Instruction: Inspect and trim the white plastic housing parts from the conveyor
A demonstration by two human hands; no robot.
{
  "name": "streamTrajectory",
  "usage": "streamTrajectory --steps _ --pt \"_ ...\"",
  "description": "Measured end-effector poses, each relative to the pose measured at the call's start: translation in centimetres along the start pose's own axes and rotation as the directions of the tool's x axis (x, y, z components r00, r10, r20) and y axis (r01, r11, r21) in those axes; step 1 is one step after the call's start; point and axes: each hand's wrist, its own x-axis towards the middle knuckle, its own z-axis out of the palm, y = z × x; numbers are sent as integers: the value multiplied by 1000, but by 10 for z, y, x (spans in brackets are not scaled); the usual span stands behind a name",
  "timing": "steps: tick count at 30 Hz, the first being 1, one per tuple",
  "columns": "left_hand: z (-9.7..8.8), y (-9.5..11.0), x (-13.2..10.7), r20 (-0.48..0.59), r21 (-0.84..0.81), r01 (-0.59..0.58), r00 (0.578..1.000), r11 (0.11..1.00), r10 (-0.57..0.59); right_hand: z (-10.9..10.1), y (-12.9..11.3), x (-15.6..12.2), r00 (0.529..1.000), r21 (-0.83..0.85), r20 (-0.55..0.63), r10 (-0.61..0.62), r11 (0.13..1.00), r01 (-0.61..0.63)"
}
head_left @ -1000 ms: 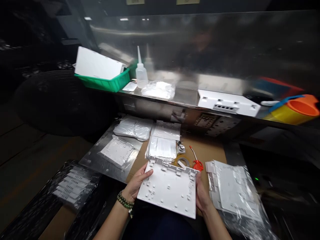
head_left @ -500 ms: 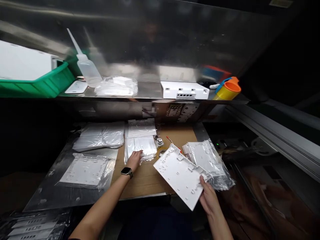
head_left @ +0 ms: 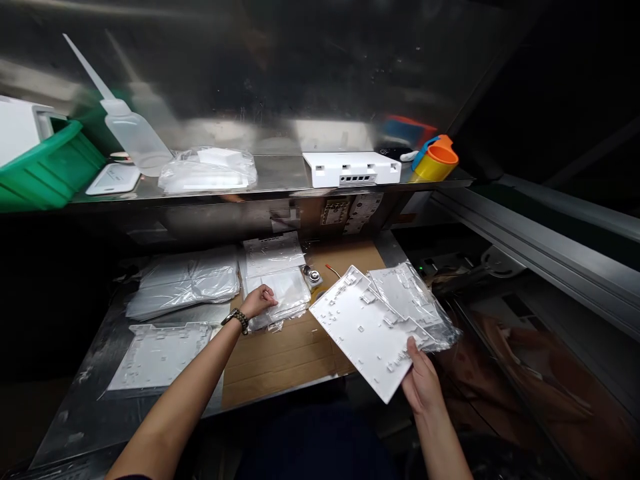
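Observation:
My right hand [head_left: 423, 380] grips a white plastic cover panel [head_left: 360, 333] by its lower right corner, its inner side with clips and ribs facing me. The panel is tilted above the bench's right part. My left hand [head_left: 257, 301], with a watch on the wrist, is closed at the top of a stack of clear plastic bags [head_left: 287, 287], fingertips pinching the uppermost bag. Behind that stack lies another white panel [head_left: 273, 253]. Partly behind the held panel are bagged white panels [head_left: 403, 293]. A further white panel [head_left: 160, 357] lies on plastic to the left.
A larger pile of clear bags [head_left: 185, 280] lies at the back left. A small metal-topped dispenser [head_left: 313, 277] stands beside the bag stack. The shelf holds a green bin [head_left: 45, 173], a squeeze bottle [head_left: 137, 140], a white device [head_left: 353, 170] and a yellow tape roll [head_left: 434, 163].
My left hand's fingers have drawn together on the top bag and its wrist has turned. The panel in my right hand has shifted slightly. The whole view has swung somewhat.

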Motion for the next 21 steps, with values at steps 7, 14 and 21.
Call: streamTrajectory --steps 7,14,21 --pt "5 -6 6 5 -61 -20 1000 998 20 52 54 -7 987 -201 113 -112 970 134" --pt "15 1 2 -46 79 -161 985 984 165 119 106 -17 871 -379 431 -238 828 413" --pt "7 3 -11 -64 268 -245 961 932 271 118 128 -18 860 -443 421 -290 761 473"
